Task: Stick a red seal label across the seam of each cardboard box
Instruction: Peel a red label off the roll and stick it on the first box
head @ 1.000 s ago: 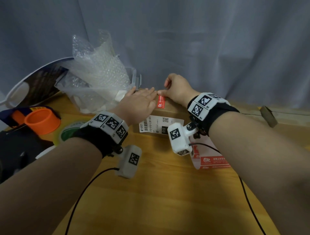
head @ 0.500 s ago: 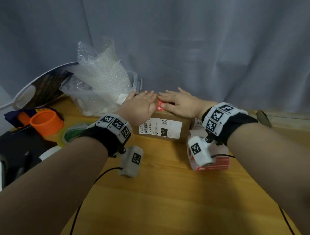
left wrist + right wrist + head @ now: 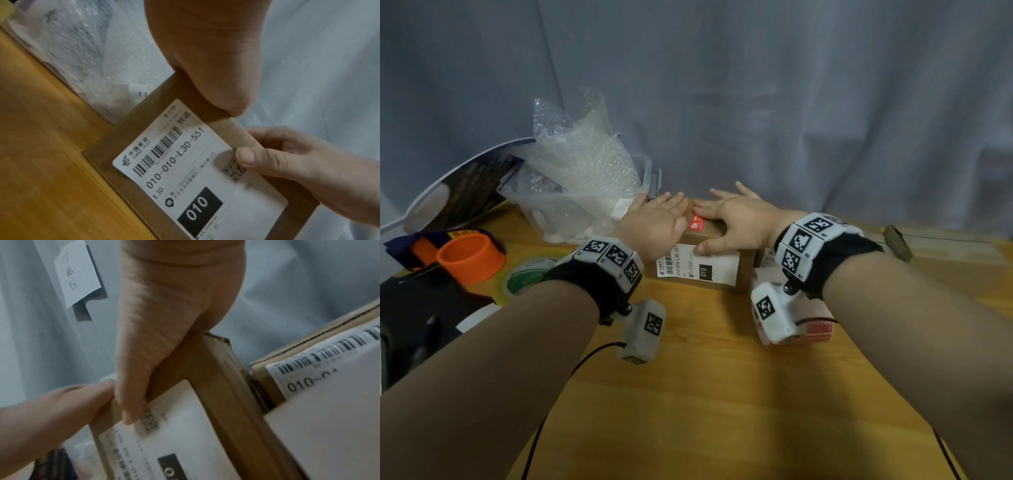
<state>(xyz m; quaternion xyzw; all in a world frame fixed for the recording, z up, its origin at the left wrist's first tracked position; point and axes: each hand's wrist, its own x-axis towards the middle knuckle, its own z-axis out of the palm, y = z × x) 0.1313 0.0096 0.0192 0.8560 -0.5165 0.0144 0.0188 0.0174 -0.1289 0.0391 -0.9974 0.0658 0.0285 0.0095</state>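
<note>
A brown cardboard box (image 3: 726, 236) with a white shipping label (image 3: 698, 269) on its front stands at the back of the wooden table (image 3: 722, 394). A red seal label (image 3: 697, 222) lies on its top, near the front edge. My left hand (image 3: 664, 212) lies flat on the box top just left of the seal, fingers straight. My right hand (image 3: 722, 209) lies flat on the top just right of it, its thumb (image 3: 244, 155) down on the shipping label (image 3: 185, 170). A second labelled box (image 3: 329, 386) stands close to the right.
A clear bin of bubble wrap (image 3: 578, 192) touches the box's left side. An orange ring (image 3: 470, 257), a green-and-white tape roll (image 3: 527, 277) and a black object (image 3: 414, 308) sit at the left. A sheet of red labels (image 3: 818, 330) lies under my right wrist. A grey curtain hangs behind.
My right hand, curled over the red seal a second ago, has spread flat on the box top with the thumb on the front face. The left hand stays on the box.
</note>
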